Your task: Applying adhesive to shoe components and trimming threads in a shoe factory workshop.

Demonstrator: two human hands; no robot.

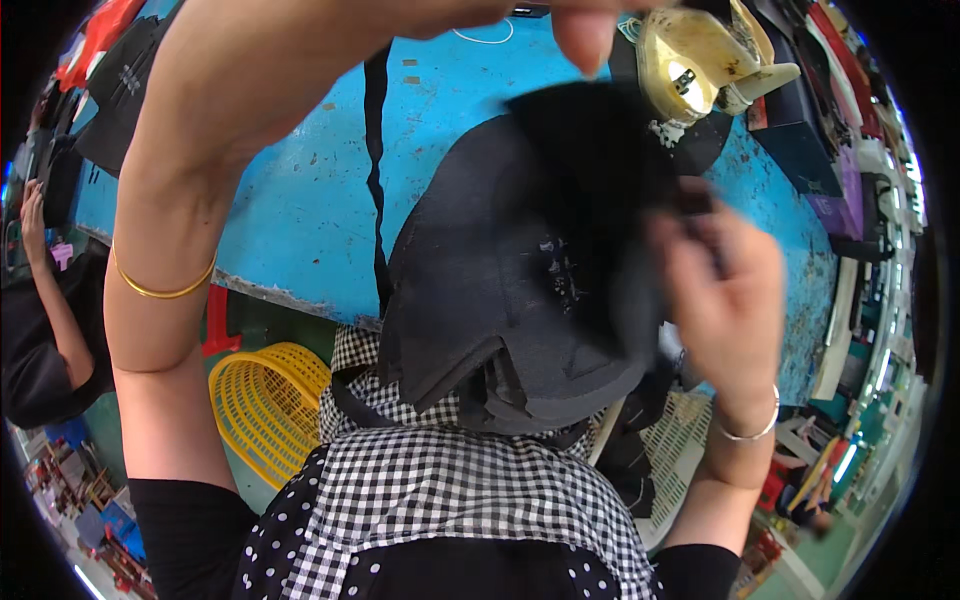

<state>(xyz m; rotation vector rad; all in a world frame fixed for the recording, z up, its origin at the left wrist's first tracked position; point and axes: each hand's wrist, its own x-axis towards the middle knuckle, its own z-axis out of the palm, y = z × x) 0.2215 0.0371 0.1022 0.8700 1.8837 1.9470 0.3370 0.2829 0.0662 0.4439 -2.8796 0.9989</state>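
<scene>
Several curved black fabric pieces (455, 230) lie overlapped at the table's front edge and hang over it toward my lap. A smaller black piece (590, 130), smeared by motion, is raised above them. My right hand (730, 290) is at the right side of this raised piece, its curled fingers blurred but closed on its edge. Across the top of the view reaches my left arm. Only part of my left hand (540, 12) shows, one fingertip pointing down just above the raised piece; its other fingers are cut off by the upper edge.
The blue table (300, 210) bears a black strip (374, 150) and a stained yellowish container (665, 65) with white residue. A dark box (800, 150) stands at right. Below are a yellow basket (270, 410) and a pale crate (680, 450). Another person's arm (60, 310) shows far left.
</scene>
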